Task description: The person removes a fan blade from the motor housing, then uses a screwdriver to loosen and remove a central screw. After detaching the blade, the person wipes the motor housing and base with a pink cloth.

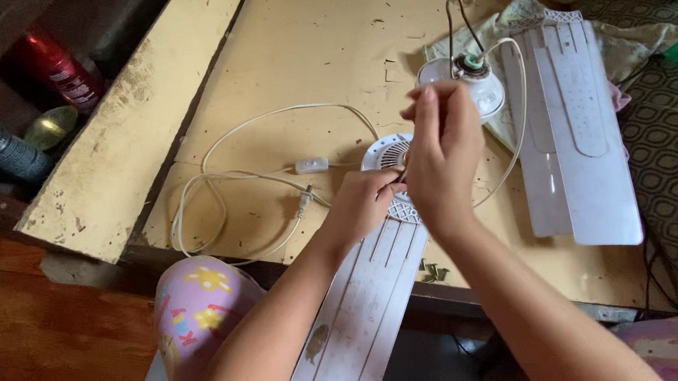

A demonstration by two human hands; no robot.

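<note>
1. A person's left hand (363, 206) curls over the root of a long white fan blade (364, 308), fingers pressed against it where it meets a round white slotted hub (385, 150); the blade runs from the hub toward the person, past the table's near edge.
2. The right hand (443, 153) hovers above the hub, fingers drawn together at the top as if pinching a thin tool; the tool itself is largely hidden, so what it grips cannot be told for sure.
3. The work sits on a worn yellow table (300, 49), scratched and chipped.
4. A white power cord (223, 184) loops across the table to the left of the hub, with an inline switch (312, 165) and a plug (304, 203) near it.
5. A few small screws (432, 272) lie by the near edge, just right of the blade.
6. Behind the hands stands a white motor housing (469, 77) with wires rising from it; beside it, to the right, two more white blades (582, 126) lie stacked.
7. A red can (59, 71) lies on the floor, far left.
</note>
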